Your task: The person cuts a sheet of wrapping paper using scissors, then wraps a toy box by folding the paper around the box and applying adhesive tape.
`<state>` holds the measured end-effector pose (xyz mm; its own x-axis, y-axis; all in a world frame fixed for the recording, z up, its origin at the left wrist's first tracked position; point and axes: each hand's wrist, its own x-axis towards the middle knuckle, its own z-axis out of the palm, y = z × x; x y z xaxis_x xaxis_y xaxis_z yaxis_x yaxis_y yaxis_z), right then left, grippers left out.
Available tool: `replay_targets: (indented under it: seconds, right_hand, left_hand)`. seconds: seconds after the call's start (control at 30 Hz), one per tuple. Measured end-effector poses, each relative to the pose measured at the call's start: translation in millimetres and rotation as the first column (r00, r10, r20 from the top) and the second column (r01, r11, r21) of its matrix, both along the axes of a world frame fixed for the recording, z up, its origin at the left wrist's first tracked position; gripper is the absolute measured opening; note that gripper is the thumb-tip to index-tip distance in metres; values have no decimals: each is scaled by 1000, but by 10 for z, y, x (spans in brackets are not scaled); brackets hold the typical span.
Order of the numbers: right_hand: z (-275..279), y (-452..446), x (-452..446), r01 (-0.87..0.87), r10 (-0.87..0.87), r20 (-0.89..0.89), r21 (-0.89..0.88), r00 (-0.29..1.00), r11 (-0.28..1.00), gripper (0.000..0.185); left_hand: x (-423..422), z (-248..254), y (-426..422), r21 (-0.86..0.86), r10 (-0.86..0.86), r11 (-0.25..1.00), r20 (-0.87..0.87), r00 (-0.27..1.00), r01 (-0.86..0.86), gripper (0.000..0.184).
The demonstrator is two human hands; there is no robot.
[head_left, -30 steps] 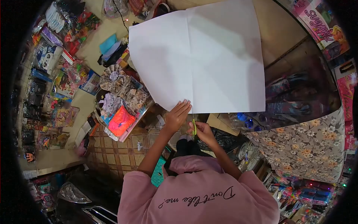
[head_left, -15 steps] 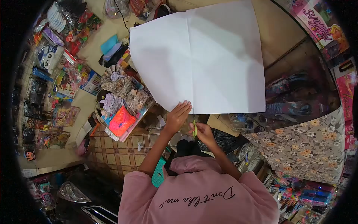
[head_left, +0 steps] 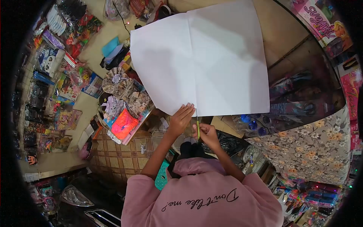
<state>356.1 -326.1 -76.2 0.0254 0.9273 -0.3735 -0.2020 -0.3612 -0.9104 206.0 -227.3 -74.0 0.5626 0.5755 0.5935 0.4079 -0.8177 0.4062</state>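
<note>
A large sheet of white paper [head_left: 227, 64] with a crease down its middle spreads out in front of me. My left hand [head_left: 182, 118] lies on the sheet's near edge, fingers stretched out, just left of the crease. In my right hand [head_left: 207, 134] is a pair of scissors [head_left: 198, 129] with yellow-green handles. Their thin blades meet the paper's near edge at the crease, close to my left fingertips. How far the blades are apart is too small to tell.
Left of the paper, fabric flowers [head_left: 118, 81] and a bright orange packet [head_left: 124, 124] sit on a stack. A flowered cloth [head_left: 310, 147] hangs at the right over a glass case [head_left: 302, 87]. Packaged goods [head_left: 68, 83] line the left side.
My right hand and the scissors have shifted very slightly, and the handles look narrower now. The left hand stays flat on the paper. Blue lights now glow beneath the sheet's right corner.
</note>
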Motion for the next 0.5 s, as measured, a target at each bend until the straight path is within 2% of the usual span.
replay_targets:
  seconds: [0.13, 0.23, 0.33, 0.5]
  right_hand:
    - [41, 4, 0, 36, -35, -59, 17, 998, 999, 27]
    - [16, -19, -59, 134, -133, -13, 129, 991, 983, 49]
    - [-4, -39, -115, 192, -220, 130, 199, 967, 961, 53]
    - [-87, -11, -128, 223, -264, 134, 261, 955, 939, 48]
  left_hand:
    - [20, -4, -3, 9, 8, 1000, 2, 1000, -8, 35]
    - [12, -31, 2, -3, 7, 1000, 6, 1000, -7, 37]
    - [19, -18, 0, -15, 3, 1000, 2, 1000, -3, 38]
    - [36, -4, -39, -48, -12, 999, 27, 1000, 13, 38]
